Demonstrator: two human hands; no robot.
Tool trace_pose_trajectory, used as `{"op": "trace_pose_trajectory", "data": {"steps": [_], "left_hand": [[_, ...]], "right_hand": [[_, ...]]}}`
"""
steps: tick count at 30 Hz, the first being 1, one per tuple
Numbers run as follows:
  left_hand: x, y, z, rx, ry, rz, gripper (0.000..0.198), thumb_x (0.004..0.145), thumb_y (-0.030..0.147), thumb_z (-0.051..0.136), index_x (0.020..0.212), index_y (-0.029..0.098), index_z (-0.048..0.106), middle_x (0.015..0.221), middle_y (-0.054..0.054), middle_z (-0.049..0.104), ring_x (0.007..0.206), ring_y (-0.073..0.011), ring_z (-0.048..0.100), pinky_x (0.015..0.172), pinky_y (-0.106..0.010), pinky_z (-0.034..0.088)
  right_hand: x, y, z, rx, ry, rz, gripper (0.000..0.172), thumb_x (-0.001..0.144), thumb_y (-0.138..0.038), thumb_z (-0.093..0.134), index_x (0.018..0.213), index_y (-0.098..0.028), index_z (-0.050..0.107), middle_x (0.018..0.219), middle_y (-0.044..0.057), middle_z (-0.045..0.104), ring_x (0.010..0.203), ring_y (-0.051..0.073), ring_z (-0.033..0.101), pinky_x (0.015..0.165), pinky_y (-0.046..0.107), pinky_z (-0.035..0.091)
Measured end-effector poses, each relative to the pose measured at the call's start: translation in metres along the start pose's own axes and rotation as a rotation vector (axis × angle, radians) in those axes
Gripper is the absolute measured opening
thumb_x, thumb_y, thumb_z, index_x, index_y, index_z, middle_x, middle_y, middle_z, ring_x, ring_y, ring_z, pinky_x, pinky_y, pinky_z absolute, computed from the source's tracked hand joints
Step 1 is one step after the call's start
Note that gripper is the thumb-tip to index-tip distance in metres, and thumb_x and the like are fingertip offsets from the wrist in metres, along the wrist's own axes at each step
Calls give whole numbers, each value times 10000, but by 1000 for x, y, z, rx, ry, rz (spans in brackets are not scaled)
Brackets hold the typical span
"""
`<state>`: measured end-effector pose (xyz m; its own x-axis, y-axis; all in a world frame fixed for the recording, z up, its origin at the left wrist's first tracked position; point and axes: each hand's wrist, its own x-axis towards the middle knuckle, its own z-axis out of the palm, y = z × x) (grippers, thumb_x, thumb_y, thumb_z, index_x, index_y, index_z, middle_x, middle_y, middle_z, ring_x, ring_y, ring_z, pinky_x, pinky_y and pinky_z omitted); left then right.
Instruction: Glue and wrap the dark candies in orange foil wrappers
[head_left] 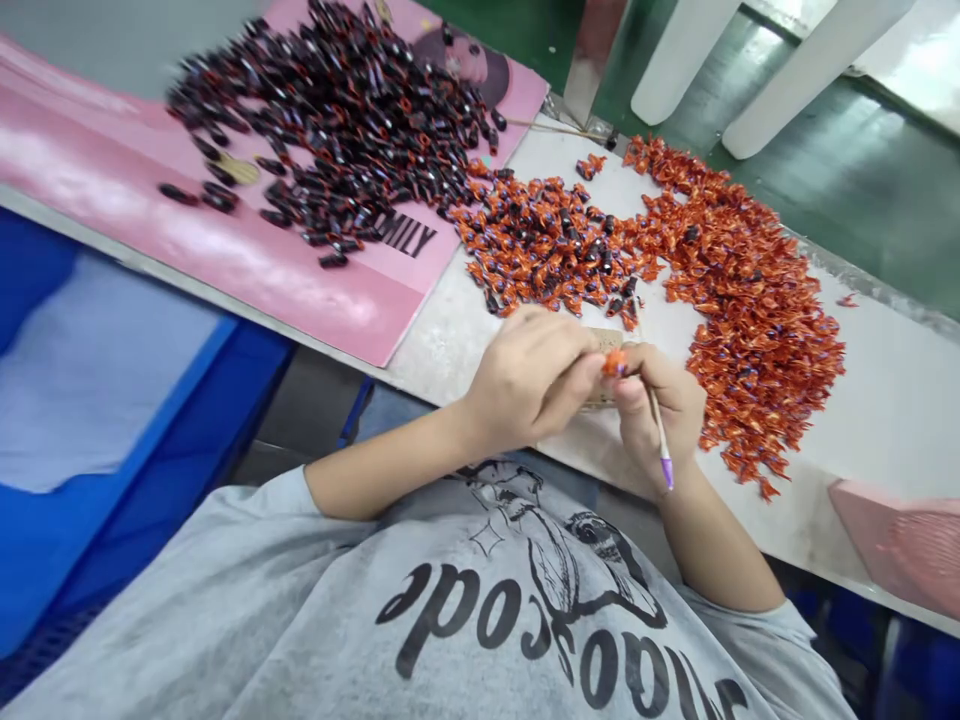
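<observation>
My left hand (529, 380) and my right hand (660, 410) meet at the near edge of the table, both pinching one small orange-wrapped piece (613, 363) between their fingertips. The right hand also grips a thin stick with a purple end (661, 440) that points back toward my wrist. Just beyond the hands lies a heap of orange pieces mixed with dark ones (547, 245). A larger heap of purely orange pieces (750, 310) spreads to the right. A big pile of dark pieces (337, 120) covers a pink sheet (112, 180) at the far left.
The pale table (892, 400) runs diagonally. A blue crate (97, 420) with a white lining stands below its left side. A pink object (900, 540) sits at the right near edge. White posts (810, 75) rise from the green floor beyond.
</observation>
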<state>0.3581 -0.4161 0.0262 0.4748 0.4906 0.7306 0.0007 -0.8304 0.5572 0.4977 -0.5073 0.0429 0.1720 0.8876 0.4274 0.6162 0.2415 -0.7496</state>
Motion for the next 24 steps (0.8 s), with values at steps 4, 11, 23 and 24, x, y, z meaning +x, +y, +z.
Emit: {"op": "trace_pose_trajectory", "data": {"steps": [4,11,23,24], "left_hand": [[41,-43,1,404,-208,-156,392,1045,351,314,875,176,621,828,-83,694,840,-215,643,843,-370,421],[86,-99,-20,540,-291,-260,393,1030,424,381,895,177,655,968,-116,662,984,-261,641,904,-396,450],[31,-121,-150,645,-173,-457,153,777,238,718,658,204,628,696,-13,593,702,-194,552,752,-359,477],[29,-120,-150,675,-246,-483,49,778,196,709,740,191,680,793,-40,643,784,-216,594,804,-376,492]], "right_hand": [[3,3,-6,-128,120,47,365,1021,-427,513,765,-201,641,630,-13,591,519,104,477,519,262,352],[9,14,-7,-139,196,10,401,1036,-371,472,744,-212,695,582,-4,584,498,112,486,489,266,346],[8,14,-8,-86,190,-30,380,1032,-435,428,837,-247,695,544,27,580,501,170,564,456,306,407],[9,15,-8,-53,207,10,365,1018,-490,442,879,-261,690,543,31,587,482,178,563,444,315,415]]}}
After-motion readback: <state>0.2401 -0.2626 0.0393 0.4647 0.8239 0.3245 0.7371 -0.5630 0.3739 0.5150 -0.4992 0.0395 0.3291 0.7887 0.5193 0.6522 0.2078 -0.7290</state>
